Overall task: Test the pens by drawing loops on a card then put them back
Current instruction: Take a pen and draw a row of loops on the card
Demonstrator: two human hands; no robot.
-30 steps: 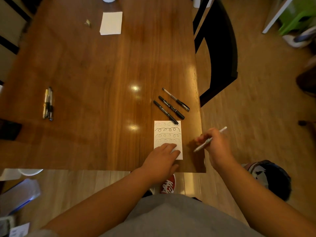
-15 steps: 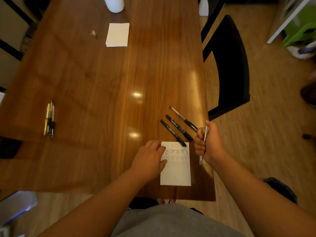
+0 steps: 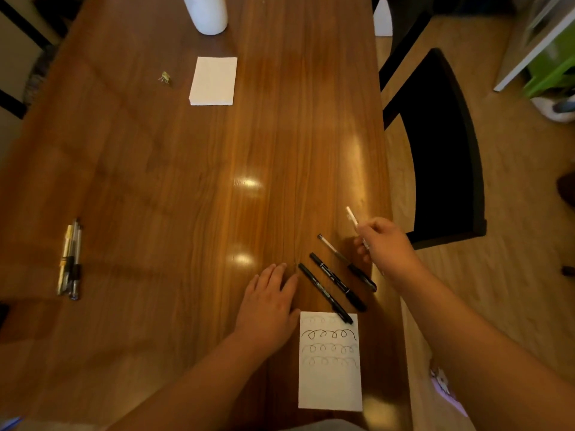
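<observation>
A white card (image 3: pixel 329 381) with several rows of drawn loops lies near the table's front edge. Three dark pens (image 3: pixel 337 281) lie side by side, slanted, just above it; the leftmost one's tip rests on the card's top edge. My right hand (image 3: pixel 384 247) hovers to the right of these pens, shut on a white pen (image 3: pixel 353 217) whose end points up and away. My left hand (image 3: pixel 269 301) rests flat on the wood, fingers apart, left of the card and off it.
A bundle of several pens (image 3: pixel 70 259) lies at the table's left side. A stack of blank cards (image 3: pixel 213 80) and a white cylinder (image 3: pixel 207 14) sit farther back. A black chair (image 3: pixel 441 144) stands by the table's right edge (image 3: pixel 387 194).
My right hand has carried the white pen up and away from the card to beside the three pens. My left hand has slid off the card to its left.
</observation>
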